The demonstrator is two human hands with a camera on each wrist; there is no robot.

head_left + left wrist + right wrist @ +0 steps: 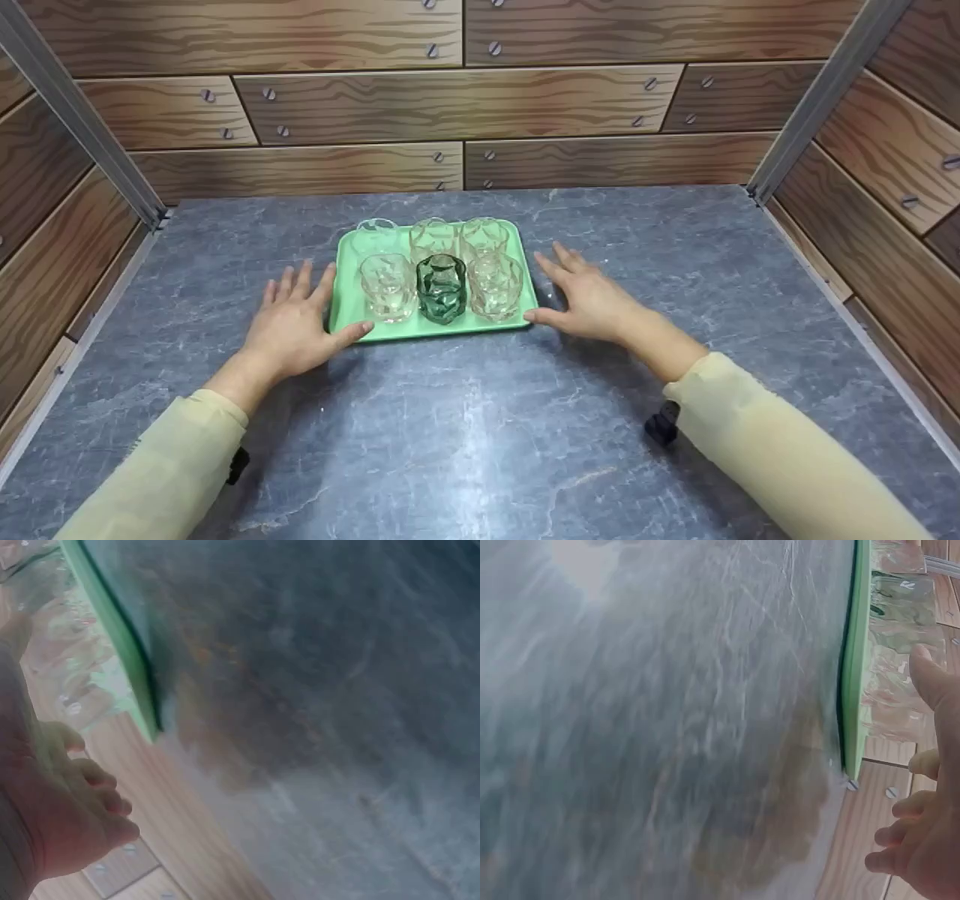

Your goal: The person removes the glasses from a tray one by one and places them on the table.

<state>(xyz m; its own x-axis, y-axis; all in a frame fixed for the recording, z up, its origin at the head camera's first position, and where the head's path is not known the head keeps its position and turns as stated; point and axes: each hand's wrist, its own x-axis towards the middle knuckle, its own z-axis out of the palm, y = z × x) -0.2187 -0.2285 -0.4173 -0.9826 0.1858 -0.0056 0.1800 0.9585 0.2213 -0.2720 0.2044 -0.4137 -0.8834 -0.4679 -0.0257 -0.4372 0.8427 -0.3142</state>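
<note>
green tray (348, 289) is sitting near tabletop (465, 427) back edge, carrying six glasses (441, 289). left hand (292, 330) is flanking tray's left edge, right hand (592, 300) its right edge; both are showing spread fingers.

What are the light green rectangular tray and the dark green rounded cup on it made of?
Light green rectangular tray: probably smooth, satin plastic, given its even colour and rounded corners.
Dark green rounded cup: glossy glass, or perhaps plastic; it's see-through with bright glints.

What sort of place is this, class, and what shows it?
Probably a staged recording booth: wood-print panels wall three sides, metal posts mark two corners, and a marbled grey surface lies between.
</note>
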